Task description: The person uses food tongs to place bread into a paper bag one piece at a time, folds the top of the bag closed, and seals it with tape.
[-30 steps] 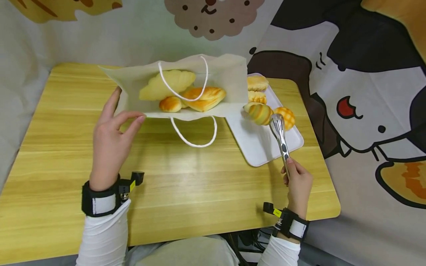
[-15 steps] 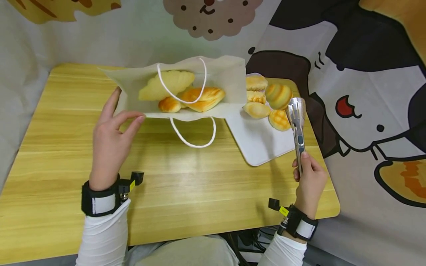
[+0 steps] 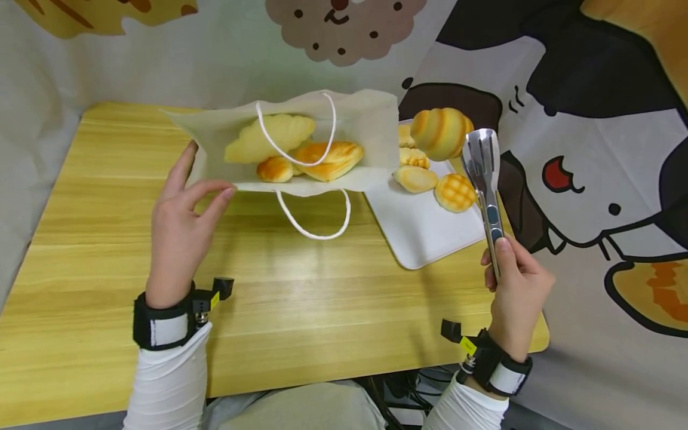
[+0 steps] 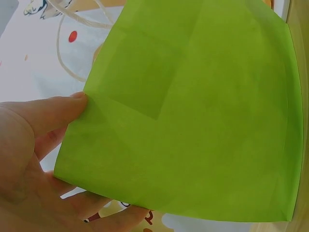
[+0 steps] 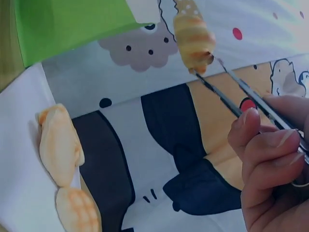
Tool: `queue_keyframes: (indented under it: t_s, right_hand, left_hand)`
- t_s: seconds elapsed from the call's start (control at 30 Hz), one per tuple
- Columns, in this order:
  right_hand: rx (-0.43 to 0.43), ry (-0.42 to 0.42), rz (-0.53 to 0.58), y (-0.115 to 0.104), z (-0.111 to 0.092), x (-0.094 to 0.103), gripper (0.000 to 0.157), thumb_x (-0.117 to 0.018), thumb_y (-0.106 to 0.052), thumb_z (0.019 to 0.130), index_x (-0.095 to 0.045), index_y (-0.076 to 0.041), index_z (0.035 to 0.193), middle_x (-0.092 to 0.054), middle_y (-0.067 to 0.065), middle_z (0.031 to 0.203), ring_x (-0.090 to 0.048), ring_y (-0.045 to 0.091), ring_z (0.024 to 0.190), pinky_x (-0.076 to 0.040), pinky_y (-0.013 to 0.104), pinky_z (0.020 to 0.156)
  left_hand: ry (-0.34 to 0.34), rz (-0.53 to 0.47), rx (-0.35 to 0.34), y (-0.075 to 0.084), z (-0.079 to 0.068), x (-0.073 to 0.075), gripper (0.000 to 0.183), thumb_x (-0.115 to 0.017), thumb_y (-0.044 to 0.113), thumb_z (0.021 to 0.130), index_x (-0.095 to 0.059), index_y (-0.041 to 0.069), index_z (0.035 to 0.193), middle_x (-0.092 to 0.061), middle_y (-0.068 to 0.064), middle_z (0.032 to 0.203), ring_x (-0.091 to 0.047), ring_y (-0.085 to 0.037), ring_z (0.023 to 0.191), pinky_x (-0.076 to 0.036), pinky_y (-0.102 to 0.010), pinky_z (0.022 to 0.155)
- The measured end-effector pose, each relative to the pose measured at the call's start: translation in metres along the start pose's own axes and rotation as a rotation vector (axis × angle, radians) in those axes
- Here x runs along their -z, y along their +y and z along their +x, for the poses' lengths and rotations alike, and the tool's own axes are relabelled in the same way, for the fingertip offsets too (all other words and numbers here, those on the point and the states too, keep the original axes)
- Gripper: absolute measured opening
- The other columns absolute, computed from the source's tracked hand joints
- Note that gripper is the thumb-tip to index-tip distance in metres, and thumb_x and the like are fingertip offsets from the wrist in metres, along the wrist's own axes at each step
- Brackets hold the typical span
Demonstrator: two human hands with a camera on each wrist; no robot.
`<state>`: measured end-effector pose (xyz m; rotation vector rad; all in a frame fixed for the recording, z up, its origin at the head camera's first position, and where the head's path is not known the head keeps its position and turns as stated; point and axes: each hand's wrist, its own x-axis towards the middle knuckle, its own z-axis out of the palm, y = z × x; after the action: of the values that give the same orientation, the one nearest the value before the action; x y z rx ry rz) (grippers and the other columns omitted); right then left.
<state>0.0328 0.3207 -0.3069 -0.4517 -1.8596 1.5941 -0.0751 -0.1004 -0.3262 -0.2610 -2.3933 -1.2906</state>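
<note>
My left hand [image 3: 180, 239] holds the left rim of an upright paper bag [image 3: 378, 128], pale inside, with white rope handles. In the left wrist view the bag's green outer side [image 4: 188, 121] shows, thumb at its edge. Inside lie a pale croissant [image 3: 276, 136], a glazed bread [image 3: 338, 160] and a small browned bread end [image 3: 275, 169]. My right hand [image 3: 518, 292] grips metal tongs [image 3: 490, 197]. Their tips pinch a striped bread roll [image 3: 439, 134], raised over the tray's far end. In the right wrist view the roll [image 5: 193, 41] hangs at the tong tips.
Right of the bag, a white tray [image 3: 424, 239] carries a grid-patterned bun [image 3: 455, 192], a pale oval bread [image 3: 415, 178] and other breads partly hidden by the bag. The wooden table [image 3: 322, 298] ends at a printed cloth backdrop [image 3: 226, 65].
Tongs and striped roll have risen from among the tray's breads and moved away toward the tray's far right. The right hand shifted right with them. Left hand and bag stay in place.
</note>
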Motion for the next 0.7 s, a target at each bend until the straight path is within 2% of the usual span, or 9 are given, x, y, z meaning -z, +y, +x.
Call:
queue_keyframes:
  t_s: [0.27, 0.37, 0.5, 0.7]
  right_hand:
    - [0.022, -0.117, -0.092, -0.012, -0.006, -0.013, 0.022, -0.067, -0.011, 0.088, -0.071, 0.005, 0.103, -0.059, 0.008, 0.062, -0.036, 0.016, 0.039, -0.031, 0.017, 0.033]
    - [0.046, -0.176, -0.183, -0.015, -0.008, -0.021, 0.021, -0.065, -0.013, 0.089, -0.072, 0.0, 0.104, -0.059, 0.007, 0.064, -0.037, 0.016, 0.041, -0.03, 0.02, 0.034]
    - [0.151, -0.24, -0.363, -0.018, -0.008, -0.031, 0.02, -0.064, -0.016, 0.09, -0.073, -0.008, 0.107, -0.059, 0.0, 0.065, -0.039, 0.013, 0.042, -0.029, 0.021, 0.034]
    - [0.319, -0.307, -0.456, -0.018, -0.005, -0.042, 0.022, -0.066, -0.012, 0.088, -0.072, -0.006, 0.109, -0.057, -0.006, 0.063, -0.039, 0.007, 0.041, -0.029, 0.02, 0.034]
  left_hand:
    - [0.004, -0.002, -0.003, 0.001, 0.0, 0.001, 0.019, -0.073, 0.013, 0.083, -0.074, -0.002, 0.094, -0.034, -0.001, 0.151, -0.028, -0.013, 0.135, -0.027, -0.043, 0.112]
    - [0.006, -0.005, -0.005, 0.0, 0.0, 0.001, 0.018, -0.073, 0.012, 0.082, -0.074, -0.002, 0.093, -0.034, -0.001, 0.15, -0.028, -0.013, 0.135, -0.027, -0.042, 0.112]
    - [0.007, -0.007, -0.012, 0.0, 0.0, 0.001, 0.018, -0.073, 0.012, 0.082, -0.073, -0.002, 0.093, -0.034, -0.002, 0.15, -0.028, -0.014, 0.135, -0.027, -0.042, 0.112]
    - [0.0, -0.004, -0.013, 0.001, -0.001, 0.001, 0.017, -0.072, 0.013, 0.083, -0.073, -0.002, 0.093, -0.033, -0.005, 0.151, -0.028, -0.015, 0.135, -0.026, -0.043, 0.112]
